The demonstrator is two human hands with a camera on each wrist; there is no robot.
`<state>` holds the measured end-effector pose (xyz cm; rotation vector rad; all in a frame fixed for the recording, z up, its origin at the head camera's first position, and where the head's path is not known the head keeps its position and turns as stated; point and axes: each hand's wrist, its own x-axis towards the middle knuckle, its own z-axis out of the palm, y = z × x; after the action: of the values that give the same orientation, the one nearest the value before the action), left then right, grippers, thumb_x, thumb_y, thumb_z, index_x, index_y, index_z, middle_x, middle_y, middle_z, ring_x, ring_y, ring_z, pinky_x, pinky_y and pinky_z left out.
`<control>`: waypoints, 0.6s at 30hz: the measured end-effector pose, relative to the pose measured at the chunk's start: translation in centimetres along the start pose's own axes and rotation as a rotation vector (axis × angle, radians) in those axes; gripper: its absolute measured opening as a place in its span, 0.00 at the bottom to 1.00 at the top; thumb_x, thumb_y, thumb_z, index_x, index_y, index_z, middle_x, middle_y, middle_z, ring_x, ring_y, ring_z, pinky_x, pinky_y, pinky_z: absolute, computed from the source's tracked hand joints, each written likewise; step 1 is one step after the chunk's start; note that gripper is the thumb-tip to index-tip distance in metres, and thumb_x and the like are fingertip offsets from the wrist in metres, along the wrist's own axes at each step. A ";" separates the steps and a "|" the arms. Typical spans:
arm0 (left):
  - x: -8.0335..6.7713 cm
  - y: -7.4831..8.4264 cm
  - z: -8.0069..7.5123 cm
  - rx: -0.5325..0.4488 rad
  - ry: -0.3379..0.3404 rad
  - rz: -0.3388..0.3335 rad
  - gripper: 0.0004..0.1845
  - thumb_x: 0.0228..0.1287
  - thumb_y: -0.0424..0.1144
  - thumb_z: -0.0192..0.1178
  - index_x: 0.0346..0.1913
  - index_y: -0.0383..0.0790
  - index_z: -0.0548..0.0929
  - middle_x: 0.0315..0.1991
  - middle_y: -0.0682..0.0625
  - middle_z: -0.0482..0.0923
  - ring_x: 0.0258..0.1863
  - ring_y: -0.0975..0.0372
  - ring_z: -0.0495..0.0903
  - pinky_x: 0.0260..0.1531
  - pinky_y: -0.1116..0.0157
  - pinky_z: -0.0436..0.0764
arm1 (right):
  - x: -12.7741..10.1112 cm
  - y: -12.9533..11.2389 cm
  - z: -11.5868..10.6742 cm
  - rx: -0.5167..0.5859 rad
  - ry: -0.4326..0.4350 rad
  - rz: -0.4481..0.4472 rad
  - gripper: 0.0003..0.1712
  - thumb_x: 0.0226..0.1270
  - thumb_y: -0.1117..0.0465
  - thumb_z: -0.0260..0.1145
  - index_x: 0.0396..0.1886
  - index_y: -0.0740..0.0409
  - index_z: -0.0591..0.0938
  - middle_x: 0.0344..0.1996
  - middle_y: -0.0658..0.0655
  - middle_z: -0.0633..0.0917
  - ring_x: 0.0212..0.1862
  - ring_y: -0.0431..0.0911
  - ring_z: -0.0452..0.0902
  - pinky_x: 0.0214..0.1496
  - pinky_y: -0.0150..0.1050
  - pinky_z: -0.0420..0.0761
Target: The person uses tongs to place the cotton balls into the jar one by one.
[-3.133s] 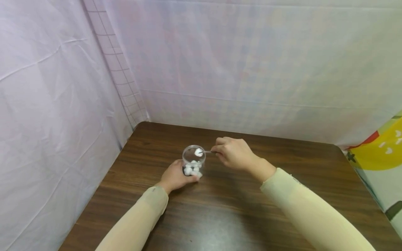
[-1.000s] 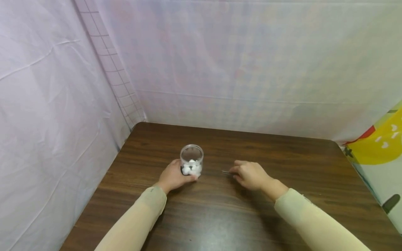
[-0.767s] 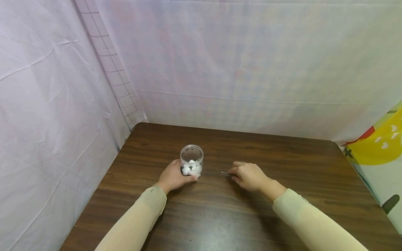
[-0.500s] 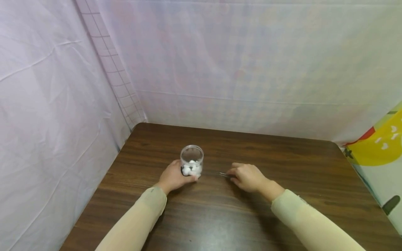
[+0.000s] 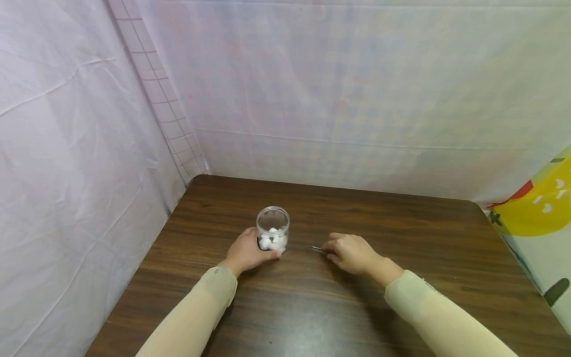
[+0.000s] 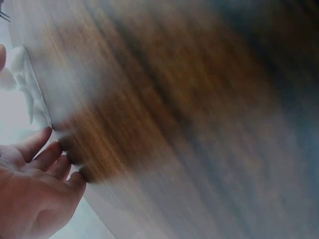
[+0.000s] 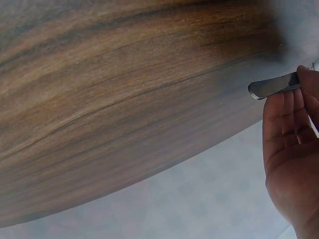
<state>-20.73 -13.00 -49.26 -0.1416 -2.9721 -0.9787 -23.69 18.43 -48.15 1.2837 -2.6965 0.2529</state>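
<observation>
A clear round jar (image 5: 273, 233) with no lid on it stands upright on the table, and white cotton balls (image 5: 273, 242) fill its lower part. My left hand (image 5: 247, 252) grips the jar low down, thumb at the front. The left wrist view catches the fingers of the left hand (image 6: 42, 186) beside the jar's base. To the right of the jar, my right hand (image 5: 350, 252) pinches metal tweezers (image 5: 318, 249), tips pointing left with no cotton between them. The flat rear end of the tweezers (image 7: 271, 87) sticks out of the right hand in the right wrist view.
The dark wood table (image 5: 401, 223) reaches back to a white curtain (image 5: 339, 99). Another white curtain (image 5: 71, 163) hangs along the left side. A yellow patterned cloth (image 5: 531, 218) is beyond the right edge.
Earlier the tweezers held a cotton ball over the jar's mouth. The right hand has since moved right and lower, its tweezers without cotton. The left hand keeps its grip on the jar.
</observation>
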 end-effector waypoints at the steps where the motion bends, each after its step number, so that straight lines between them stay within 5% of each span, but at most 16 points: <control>1: 0.0 0.0 0.0 -0.001 -0.001 0.000 0.49 0.45 0.65 0.75 0.65 0.36 0.75 0.63 0.42 0.74 0.61 0.49 0.74 0.59 0.51 0.73 | 0.0 0.0 0.1 0.004 -0.004 0.002 0.13 0.58 0.62 0.74 0.44 0.55 0.88 0.33 0.45 0.78 0.30 0.40 0.77 0.31 0.41 0.82; 18: -0.1 0.1 0.0 -0.005 -0.013 -0.007 0.48 0.46 0.64 0.75 0.67 0.39 0.74 0.64 0.42 0.74 0.62 0.49 0.73 0.60 0.50 0.72 | -0.2 -0.2 0.6 0.012 -0.002 0.005 0.14 0.58 0.61 0.76 0.45 0.54 0.88 0.34 0.45 0.79 0.31 0.39 0.78 0.30 0.40 0.81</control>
<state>-20.68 -12.98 -49.21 -0.1388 -2.9838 -0.9902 -23.45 18.36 -48.76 1.2810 -2.7049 0.2684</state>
